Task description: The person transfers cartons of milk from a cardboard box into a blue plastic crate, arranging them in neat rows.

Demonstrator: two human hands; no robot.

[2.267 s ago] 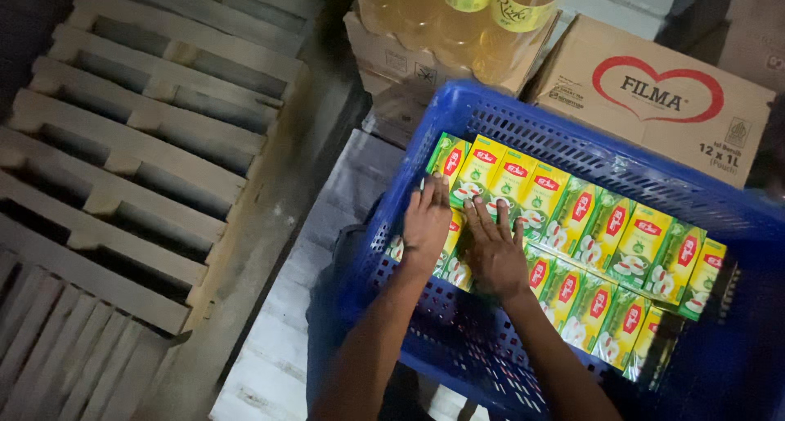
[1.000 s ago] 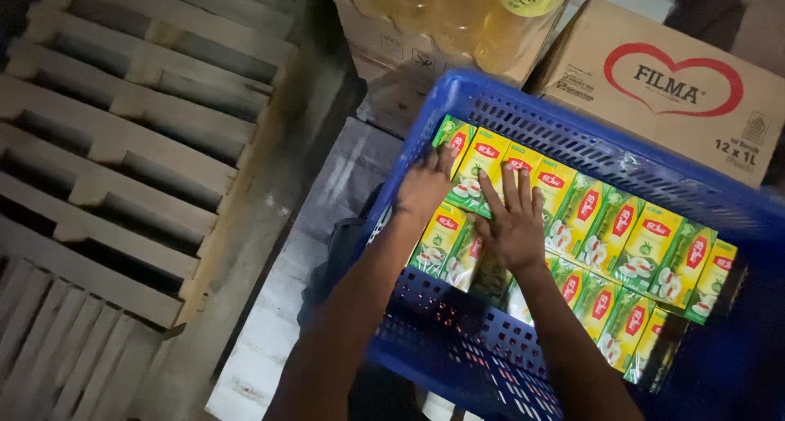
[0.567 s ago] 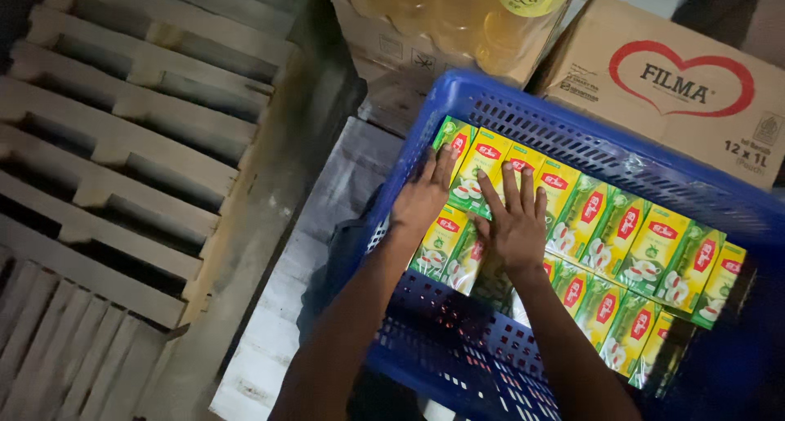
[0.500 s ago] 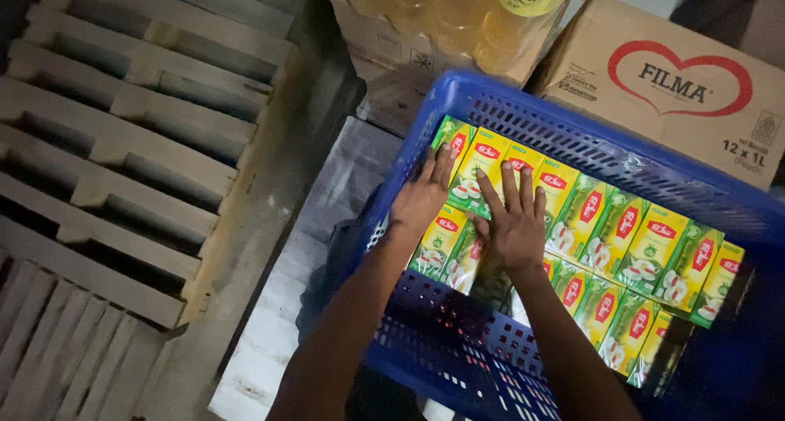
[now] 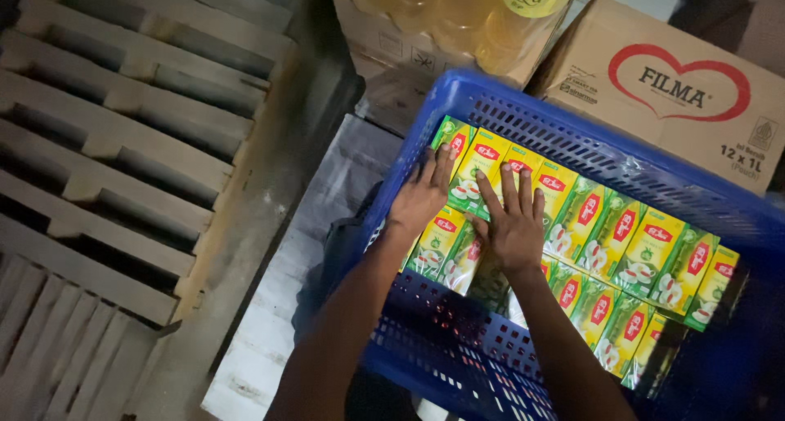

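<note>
While both hands lie flat with fingers spread, gripping nothing, the left hand [image 5: 421,194] and right hand [image 5: 513,225] press on green and yellow boxes [image 5: 621,237] in the blue crate [image 5: 572,139]. Box rows run slantwise, down toward the right.

Green-yellow cartons [image 5: 646,245] fill a blue perforated crate [image 5: 572,135].
</note>
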